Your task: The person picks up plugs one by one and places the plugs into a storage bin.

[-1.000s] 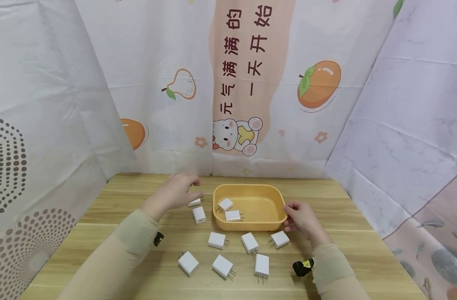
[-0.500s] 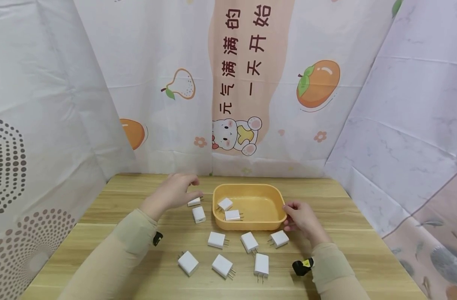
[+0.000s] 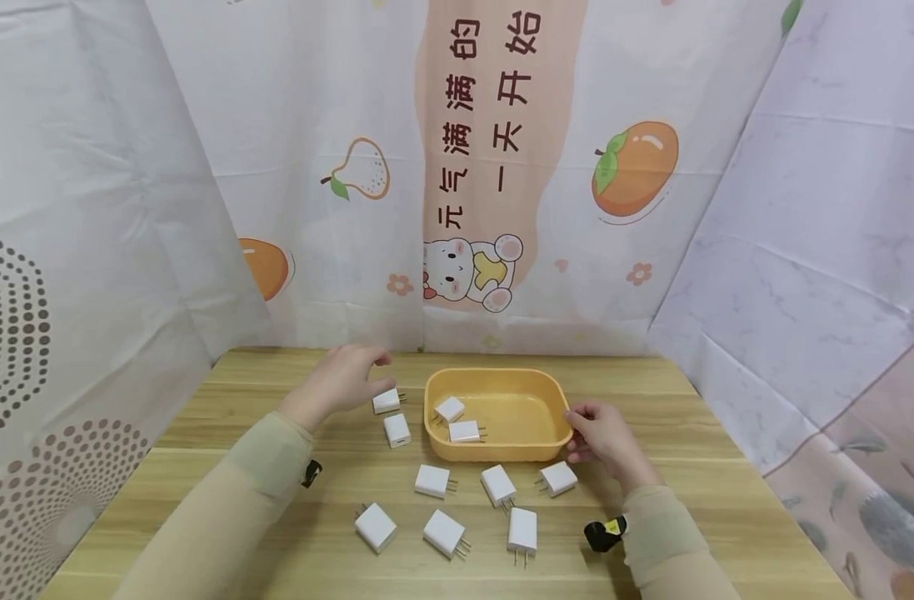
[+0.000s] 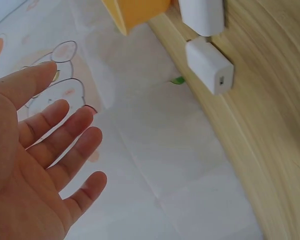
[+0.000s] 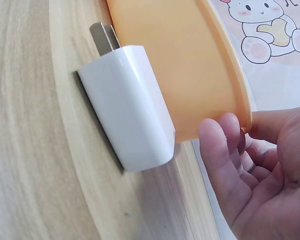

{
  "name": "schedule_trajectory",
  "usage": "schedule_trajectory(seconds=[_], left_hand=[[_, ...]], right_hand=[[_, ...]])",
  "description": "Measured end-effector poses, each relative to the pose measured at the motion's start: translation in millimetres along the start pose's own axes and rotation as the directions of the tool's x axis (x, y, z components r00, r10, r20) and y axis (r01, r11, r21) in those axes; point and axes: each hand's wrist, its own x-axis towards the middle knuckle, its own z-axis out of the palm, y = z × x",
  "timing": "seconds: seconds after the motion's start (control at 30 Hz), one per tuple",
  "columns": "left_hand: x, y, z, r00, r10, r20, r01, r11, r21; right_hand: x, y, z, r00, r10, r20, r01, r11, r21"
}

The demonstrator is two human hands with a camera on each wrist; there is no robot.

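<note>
Fingers of the left hand (image 3: pixel 342 379) are apart and slightly bent, holding nothing, left of centre in the head frame. Nearest to it is a white charger (image 3: pixel 386 402), prongs pointing right; left wrist view shows a gap between the two. Right hand (image 3: pixel 602 435) pinches the rim of a yellow tray (image 3: pixel 501 452) at its right end, right of centre in the frame.

Second charger (image 3: pixel 397 430) lies just below the first, near the tray's left wall. Two more, an upper charger (image 3: pixel 450 409) and a lower charger (image 3: pixel 465 431), lie inside the tray at its left. Six loose chargers (image 3: pixel 445 533) lie below the tray, lower centre of the frame: three in an upper row, three in a lower, prongs pointing various ways.

Wooden table (image 3: pixel 232 417) carries everything. Printed curtain (image 3: pixel 314 100) fills the upper frame.
</note>
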Motion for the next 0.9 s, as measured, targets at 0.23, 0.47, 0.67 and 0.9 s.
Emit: schedule_trajectory(seconds=[0.23,0.47,0.67,0.9], left_hand=[[7.8,-9.8,8.4,0.999,-0.036,0.012,0.036,0.999,0.005],[16.6,-14.8,19.5,0.995,-0.082,0.054,0.081,0.997,0.021],[21.0,-16.1,30.8,0.989,-0.102,0.109,0.099,0.995,0.031],[24.9,-19.3,42.1,0.986,-0.078,0.146,0.071,0.996,0.057]], right_hand=[[0,0,0,1.000,-0.002,-0.002,0.002,1.000,-0.002],[0,0,0,1.000,0.009,0.001,-0.009,1.000,-0.006],[1,-1,0,1.000,0.007,0.005,-0.007,1.000,-0.001],[1,0,-1,1.000,0.008,0.005,-0.008,1.000,-0.005]])
